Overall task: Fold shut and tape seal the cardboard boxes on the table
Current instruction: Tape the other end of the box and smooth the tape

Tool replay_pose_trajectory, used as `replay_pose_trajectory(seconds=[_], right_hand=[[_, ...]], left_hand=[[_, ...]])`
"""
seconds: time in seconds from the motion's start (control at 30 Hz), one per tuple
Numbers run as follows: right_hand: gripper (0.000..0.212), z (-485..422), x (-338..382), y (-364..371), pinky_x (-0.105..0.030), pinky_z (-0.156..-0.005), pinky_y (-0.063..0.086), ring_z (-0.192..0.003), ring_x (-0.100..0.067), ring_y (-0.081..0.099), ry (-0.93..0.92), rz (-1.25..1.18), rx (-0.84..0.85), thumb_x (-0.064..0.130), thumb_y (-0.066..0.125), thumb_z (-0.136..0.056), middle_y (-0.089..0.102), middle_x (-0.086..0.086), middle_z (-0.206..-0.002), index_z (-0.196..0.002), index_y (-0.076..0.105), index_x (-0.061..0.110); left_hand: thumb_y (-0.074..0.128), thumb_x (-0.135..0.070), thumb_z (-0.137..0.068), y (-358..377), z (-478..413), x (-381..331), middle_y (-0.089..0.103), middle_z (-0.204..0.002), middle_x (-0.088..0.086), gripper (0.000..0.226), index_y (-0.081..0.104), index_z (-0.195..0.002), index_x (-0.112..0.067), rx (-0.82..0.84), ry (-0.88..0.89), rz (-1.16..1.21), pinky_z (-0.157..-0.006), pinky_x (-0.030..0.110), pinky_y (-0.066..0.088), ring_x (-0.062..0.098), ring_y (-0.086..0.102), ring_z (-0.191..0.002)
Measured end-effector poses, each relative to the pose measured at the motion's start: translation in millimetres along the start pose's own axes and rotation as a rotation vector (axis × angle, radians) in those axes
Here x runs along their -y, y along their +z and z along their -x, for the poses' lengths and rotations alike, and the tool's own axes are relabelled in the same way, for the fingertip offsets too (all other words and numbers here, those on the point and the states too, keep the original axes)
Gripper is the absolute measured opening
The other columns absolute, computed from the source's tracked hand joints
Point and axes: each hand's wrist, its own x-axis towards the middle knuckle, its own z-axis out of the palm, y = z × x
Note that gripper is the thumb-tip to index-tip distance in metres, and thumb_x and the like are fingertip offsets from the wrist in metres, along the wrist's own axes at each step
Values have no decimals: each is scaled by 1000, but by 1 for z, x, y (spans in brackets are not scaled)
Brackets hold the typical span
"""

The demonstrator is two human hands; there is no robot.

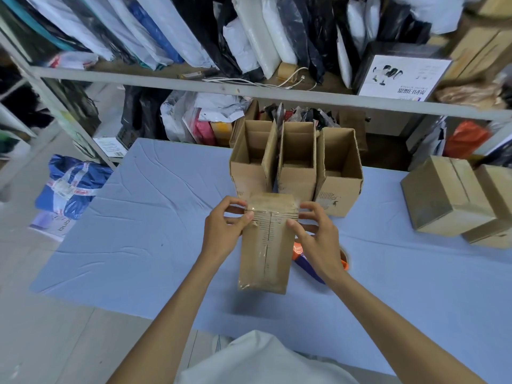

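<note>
Left hand (224,225): thumb and fingers pinched on the upper left corner of the box (264,253), just where a band of clear tape (273,207) wraps over the edge. Right hand (315,239): thumb on the near face, fingers curled round the right edge at about the same height. Both clamped on the box, neither free.

Box is held up off the counter (152,217), stood on end and tipped a little toward me. Centre seam runs down the face I see. It looks taped along its length, but glare makes the lower part hard to judge.

Step, as I read it: rubbing down the tape ends at the top edge. To do it well:
- Keep the right hand as the brace.
- Run the left thumb outward from the seam to the corner so no bubble is trapped.
- Lay the loose tail flat on the side wall.
- The card at the left corner looks scuffed, so press rather than drag, or the tape may lift paper.

Behind the box: three open boxes (297,164) in a row, flaps up, not yet folded. To the right, sealed boxes (443,195) grouped together. Tape dispenser (300,259), orange and purple, lies on the counter just beside the right wrist, partly hidden and handy for the next strip.

Risk: a one-sided squeeze could bow the flaps and gap the seam.
</note>
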Motion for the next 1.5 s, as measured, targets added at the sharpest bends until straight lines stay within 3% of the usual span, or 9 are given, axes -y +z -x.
replay_pose_trajectory(seconds=[0.1,0.17,0.27,0.37,0.47,0.6,0.73,1.07,1.5], right_hand=[[21,-4,-7,-3,-37,-75,59,-96,-6,64,-26,34,11,29,70,-87,65,16,-104,-105,61,34],[21,-5,-10,-3,-32,-74,58,-101,-7,61,-62,103,5,30,70,-87,60,12,-110,-105,61,34],[21,-7,-12,-5,-17,-72,55,-105,-9,57,-115,131,42,28,71,-86,54,12,-115,-105,62,30],[28,-8,-11,-7,-21,-78,56,-109,-7,56,-136,100,93,20,73,-84,55,12,-119,-109,66,30],[27,-9,-9,-6,-26,-82,57,-108,-4,58,-85,45,95,17,73,-84,60,14,-115,-109,69,26],[21,-13,-2,-7,-24,-84,55,-103,-2,59,-14,27,76,31,71,-85,63,16,-108,-104,74,22],[19,-13,2,-4,-21,-82,54,-96,-2,63,1,21,40,31,71,-85,68,16,-99,-101,72,21],[11,-18,11,-7,-11,-71,47,-90,-1,63,62,62,47,29,75,-82,70,13,-89,-88,73,20],[13,-23,22,-4,-31,-76,53,-83,-10,63,224,40,45,23,77,-80,70,4,-83,-75,71,12]], left_hand=[[70,-22,-87,1,-2,4,65,-99,-9,14,62,-93,-32,11,65,-65,-77,27,57,1,63,-87],[68,-19,-88,2,-3,5,63,-104,-7,17,60,-93,-34,4,108,-116,-86,22,49,2,60,-96],[65,-14,-90,4,-4,4,60,-107,-6,19,59,-92,-32,26,95,-124,-84,16,44,-1,58,-97],[64,-9,-90,2,-6,2,58,-107,-6,17,61,-96,-25,69,100,-131,-84,14,45,-1,58,-95],[64,-12,-90,-2,-9,2,58,-106,-7,13,62,-94,-24,105,101,-141,-82,13,45,-6,58,-93],[64,-29,-91,-3,-12,3,60,-103,-7,2,64,-90,-27,91,101,-158,-78,13,46,-5,58,-92],[64,-22,-91,1,-11,1,61,-98,-5,6,63,-86,-25,56,138,-148,-80,15,48,5,59,-95],[63,-23,-92,-3,-13,1,64,-90,-9,9,66,-86,-18,89,188,-216,-83,12,47,0,59,-89],[69,-21,-87,-2,-11,-11,66,-87,-9,6,68,-83,-18,95,107,-200,-70,6,48,0,61,-86]])
